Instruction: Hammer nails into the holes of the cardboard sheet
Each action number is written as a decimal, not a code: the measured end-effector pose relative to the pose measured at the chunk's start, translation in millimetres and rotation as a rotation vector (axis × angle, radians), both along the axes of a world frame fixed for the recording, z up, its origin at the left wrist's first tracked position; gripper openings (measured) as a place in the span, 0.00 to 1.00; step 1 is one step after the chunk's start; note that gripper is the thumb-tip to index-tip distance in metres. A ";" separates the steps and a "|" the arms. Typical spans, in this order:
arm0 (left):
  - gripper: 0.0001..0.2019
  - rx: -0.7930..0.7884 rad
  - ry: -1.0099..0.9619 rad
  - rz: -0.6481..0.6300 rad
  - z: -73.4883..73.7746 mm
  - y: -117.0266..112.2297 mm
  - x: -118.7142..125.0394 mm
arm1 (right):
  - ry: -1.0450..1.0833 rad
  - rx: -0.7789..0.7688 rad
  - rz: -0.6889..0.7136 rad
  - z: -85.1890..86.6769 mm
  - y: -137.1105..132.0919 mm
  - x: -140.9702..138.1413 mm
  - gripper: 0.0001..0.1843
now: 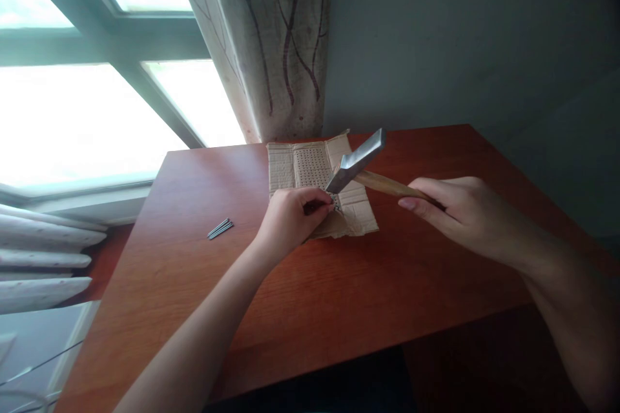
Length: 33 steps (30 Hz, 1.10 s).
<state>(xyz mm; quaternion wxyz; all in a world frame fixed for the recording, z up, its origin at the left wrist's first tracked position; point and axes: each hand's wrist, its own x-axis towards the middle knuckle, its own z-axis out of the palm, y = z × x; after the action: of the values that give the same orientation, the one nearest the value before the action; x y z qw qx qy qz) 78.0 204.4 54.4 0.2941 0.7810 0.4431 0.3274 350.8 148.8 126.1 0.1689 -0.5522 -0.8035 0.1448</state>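
My right hand (443,203) is wrapped round the wooden handle of a hammer (361,158), which it holds over a sheet of cardboard. The steel head is tilted, its lower end close to the fingertips of my left hand (298,213). My left thumb and forefinger are pinched together at the cardboard; whatever lies between them is too small or hidden to make out. Under both hands, the creased cardboard (281,164) lies on the table, with a panel of small dotted holes (312,166) in its middle. My left hand covers part of this panel.
Several metal nails (220,228) lie in a small bundle on the reddish-brown wooden table (184,284), left of my left hand. A patterned curtain (285,45) hangs behind the table's far edge, beside a grey wall (436,45). Bright windows (87,122) stand at the left.
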 end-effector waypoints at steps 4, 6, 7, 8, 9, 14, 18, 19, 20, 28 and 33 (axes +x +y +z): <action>0.04 -0.008 0.015 -0.004 0.1 0.8 -0.1 | -0.031 -0.029 -0.005 -0.7 1.8 -2.0 0.23; 0.05 -0.021 0.020 -0.010 -0.7 1.3 -0.4 | -0.037 -0.043 0.003 -0.3 2.3 -2.1 0.22; 0.05 -0.028 0.020 -0.011 -1.1 1.4 -0.6 | -0.035 -0.043 0.006 0.4 2.4 -2.0 0.22; 0.05 -0.032 0.019 -0.010 -1.5 1.5 -0.8 | -0.032 -0.036 0.007 1.3 2.2 -1.9 0.22; 0.05 -0.033 0.018 -0.008 -1.7 1.6 -0.9 | -0.028 -0.024 0.006 2.1 1.9 -1.7 0.23; 0.05 -0.029 0.029 -0.014 -2.7 1.6 -0.6 | -0.056 -0.030 -0.001 -0.4 0.9 -0.3 0.24; 0.05 -0.025 0.033 -0.002 -3.6 1.7 -0.4 | -0.056 -0.041 -0.006 -3.8 1.0 0.6 0.24; 0.04 -0.024 0.032 0.002 -3.6 1.7 -0.5 | -0.051 -0.036 -0.007 -3.8 0.9 0.5 0.25; 0.05 -0.022 0.035 0.000 -3.4 1.7 -0.6 | -0.048 -0.032 -0.007 -3.4 0.7 0.2 0.25; 0.05 -0.030 0.049 -0.010 -1.6 1.2 -0.8 | -0.049 -0.026 0.008 -0.3 -2.2 -2.5 0.23; 0.06 0.002 0.101 -0.022 0.0 1.3 -0.2 | -0.075 -0.039 0.018 -2.0 -5.3 -1.1 0.21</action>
<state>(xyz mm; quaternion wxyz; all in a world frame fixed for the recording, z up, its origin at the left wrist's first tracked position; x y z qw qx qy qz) 77.8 205.7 54.5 0.2740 0.8017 0.4483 0.2849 349.7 143.5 124.1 0.1265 -0.5530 -0.8114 0.1410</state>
